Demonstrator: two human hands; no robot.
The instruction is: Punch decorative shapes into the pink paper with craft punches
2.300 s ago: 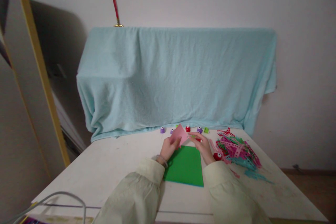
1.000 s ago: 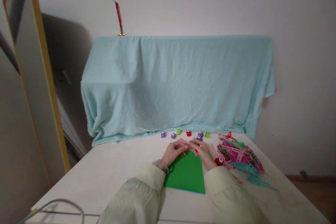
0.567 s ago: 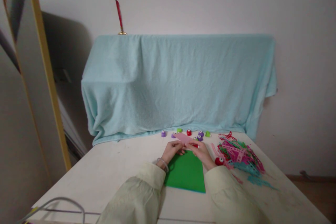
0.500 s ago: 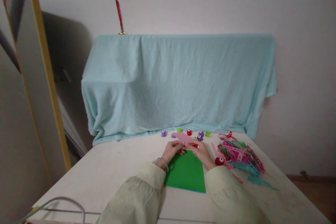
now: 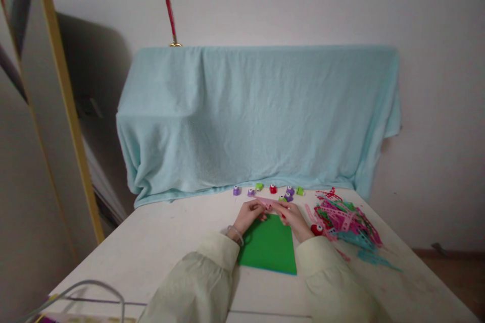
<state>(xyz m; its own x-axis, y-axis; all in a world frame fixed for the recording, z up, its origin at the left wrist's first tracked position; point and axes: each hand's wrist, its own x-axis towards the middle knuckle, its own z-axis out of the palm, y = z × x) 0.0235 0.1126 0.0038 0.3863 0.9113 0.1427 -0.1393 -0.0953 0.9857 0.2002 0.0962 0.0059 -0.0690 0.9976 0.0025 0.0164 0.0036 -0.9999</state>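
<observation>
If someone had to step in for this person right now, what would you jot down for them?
Left hand and right hand: both pinch the pink paper, held just above the table.
Green sheet lies flat under the wrists.
Small punches stand in a row by the blue cloth; a red one sits by the right wrist.
Punched strips are piled at right.
Green sheet looks unpunched.
</observation>
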